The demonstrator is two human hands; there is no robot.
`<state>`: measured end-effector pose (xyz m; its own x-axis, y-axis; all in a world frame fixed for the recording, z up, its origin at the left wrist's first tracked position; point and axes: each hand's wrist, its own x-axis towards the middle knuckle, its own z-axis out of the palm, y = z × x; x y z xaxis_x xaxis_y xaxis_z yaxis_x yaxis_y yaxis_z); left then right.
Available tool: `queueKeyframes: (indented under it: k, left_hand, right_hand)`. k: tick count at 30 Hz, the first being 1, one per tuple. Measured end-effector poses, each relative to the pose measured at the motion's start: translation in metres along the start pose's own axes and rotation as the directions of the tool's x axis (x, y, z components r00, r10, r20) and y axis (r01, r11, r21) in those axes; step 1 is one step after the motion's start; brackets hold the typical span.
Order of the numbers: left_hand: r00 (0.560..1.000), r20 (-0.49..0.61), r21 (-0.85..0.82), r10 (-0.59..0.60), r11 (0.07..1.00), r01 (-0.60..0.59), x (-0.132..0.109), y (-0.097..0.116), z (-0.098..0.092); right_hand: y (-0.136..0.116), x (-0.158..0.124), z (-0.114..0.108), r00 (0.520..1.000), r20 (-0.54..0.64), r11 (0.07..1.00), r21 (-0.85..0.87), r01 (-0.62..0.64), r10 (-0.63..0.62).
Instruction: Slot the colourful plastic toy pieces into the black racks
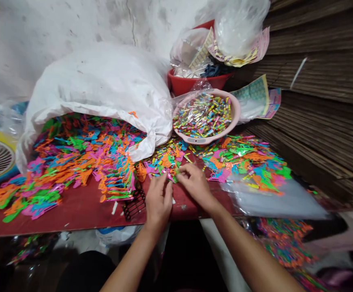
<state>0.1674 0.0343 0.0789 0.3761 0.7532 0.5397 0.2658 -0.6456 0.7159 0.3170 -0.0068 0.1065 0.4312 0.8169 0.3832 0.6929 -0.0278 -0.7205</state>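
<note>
Left hand (pixel 157 201) and right hand (pixel 195 186) both down on the red board (pixel 73 215), close together, fingers half curled. Right fingertips (pixel 180 172) are pressed into the small heap of neon plastic cut-outs (pixel 164 160) just ahead of them; left fingers (pixel 165 187) sit looser at its near edge. Can't tell if either hand has hold of a piece (too small at this view, fingers cover it).

Cut-outs look thin, flat, very light and fairly stiff. Shapes likely snag, so clumps may lift together. Best taken by an edge or protruding arm in a fingertip pinch, not scooped.

Left of the left hand: larger spill of cut-outs (pixel 73 158) from a white woven sack (pixel 97 81), black wire rack (pixel 135 205) just beside the hand. Ahead of the hands: pink basin (pixel 236 106) of small wrapped sticks (pixel 202 115), red tub (pixel 191 85) behind it. Right of the right hand: another spread of cut-outs (pixel 243 162) running onto a clear plastic sheet (pixel 273 198).
</note>
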Motion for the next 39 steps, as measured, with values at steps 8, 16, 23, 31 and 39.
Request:
queueKeyframes:
  k: [8, 16, 23, 31, 39]
  left_hand:
    - [0.905, 0.188, -0.392, -0.382, 0.815, 0.426, -0.046, -0.003, 0.001]
    - [0.840, 0.254, -0.486, -0.479, 0.688, 0.539, -0.045, 0.000, -0.006]
    - [0.806, 0.290, -0.570, -0.516, 0.583, 0.579, -0.044, 0.002, -0.005]
    - [0.828, 0.222, -0.543, -0.514, 0.640, 0.543, -0.050, -0.011, -0.024]
    - [0.874, 0.056, -0.431, -0.483, 0.778, 0.458, -0.045, -0.045, -0.045]
  right_hand:
    - [-0.011, -0.083, 0.008, 0.984, 0.092, 0.988, -0.012, 0.154, -0.152]
    - [0.060, -0.047, -0.059, 0.998, -0.058, 0.984, -0.174, -0.026, 0.016]
    - [0.063, -0.014, -0.045, 0.997, 0.064, 0.974, -0.219, 0.056, -0.043]
    - [0.036, 0.033, -0.006, 0.989, 0.124, 0.899, -0.421, 0.124, -0.078]
    - [0.020, 0.083, 0.023, 0.991, 0.129, 0.755, -0.646, 0.116, -0.042]
